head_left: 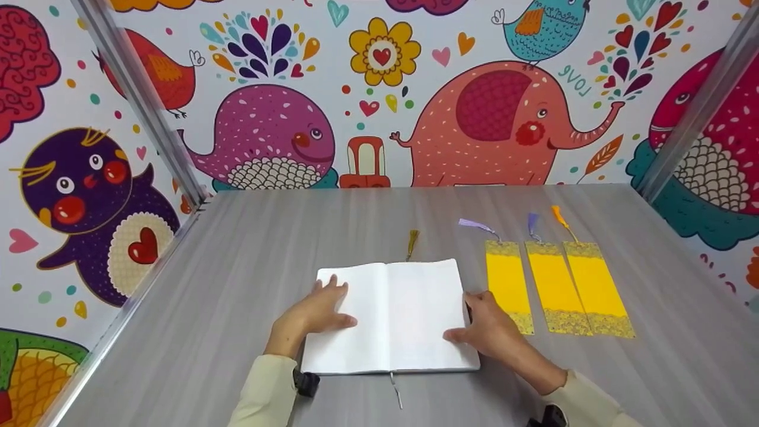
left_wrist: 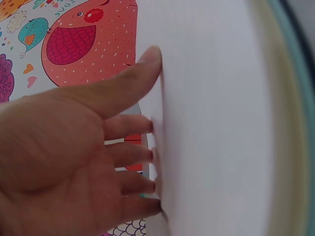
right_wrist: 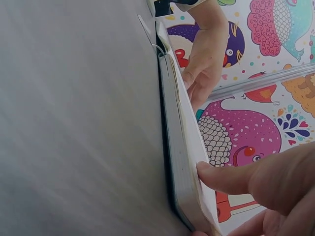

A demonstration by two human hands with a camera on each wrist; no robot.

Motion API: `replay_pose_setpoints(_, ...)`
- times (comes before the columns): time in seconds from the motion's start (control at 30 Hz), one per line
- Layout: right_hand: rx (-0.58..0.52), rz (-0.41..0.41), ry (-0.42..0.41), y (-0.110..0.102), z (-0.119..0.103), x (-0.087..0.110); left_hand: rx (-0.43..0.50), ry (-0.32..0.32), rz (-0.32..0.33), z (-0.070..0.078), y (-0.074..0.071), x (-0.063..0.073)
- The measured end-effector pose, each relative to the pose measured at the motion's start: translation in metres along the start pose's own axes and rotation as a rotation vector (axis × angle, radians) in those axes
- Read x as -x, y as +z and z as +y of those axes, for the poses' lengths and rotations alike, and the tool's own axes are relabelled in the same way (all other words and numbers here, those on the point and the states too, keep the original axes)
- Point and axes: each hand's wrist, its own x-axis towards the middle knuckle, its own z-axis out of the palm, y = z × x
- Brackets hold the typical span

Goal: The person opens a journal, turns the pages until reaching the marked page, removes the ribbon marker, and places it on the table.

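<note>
An open notebook (head_left: pixel 424 320) with blank white pages lies on the grey table. My left hand (head_left: pixel 317 308) rests on its left page, fingers spread and fingertips touching the paper; the left wrist view shows this hand (left_wrist: pixel 74 152) close up. At the right edge my right hand (head_left: pixel 492 326) grips the notebook, thumb on the right page and fingers at the side. The right wrist view shows that thumb (right_wrist: pixel 226 177) above the thick page block (right_wrist: pixel 184 157) and dark cover. A gold tassel (head_left: pixel 413 242) sticks out past the top edge; whatever it hangs from is hidden.
Right of the notebook lie three yellow bookmarks (head_left: pixel 548 279) with lace ends and tassels, two of them touching or nearly so. A thin ribbon (head_left: pixel 396 391) trails from the notebook's lower edge. Cartoon-printed walls (head_left: pixel 367 112) with metal posts (head_left: pixel 148 101) bound the table.
</note>
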Motion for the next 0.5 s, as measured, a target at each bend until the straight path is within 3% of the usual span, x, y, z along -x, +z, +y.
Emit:
replay_pose_setpoints(0.23, -0.153, 0.139, -0.077, 0.0020, 0.0032, -0.0006, -0.012, 0.001, 0.003, 0.0002, 0.0005, -0.0009)
replay_pose_setpoints(0.5, -0.302, 0.166, -0.073, -0.0014, 0.0070, -0.0068, -0.018, 0.017, 0.004, -0.0004, 0.0008, -0.0006)
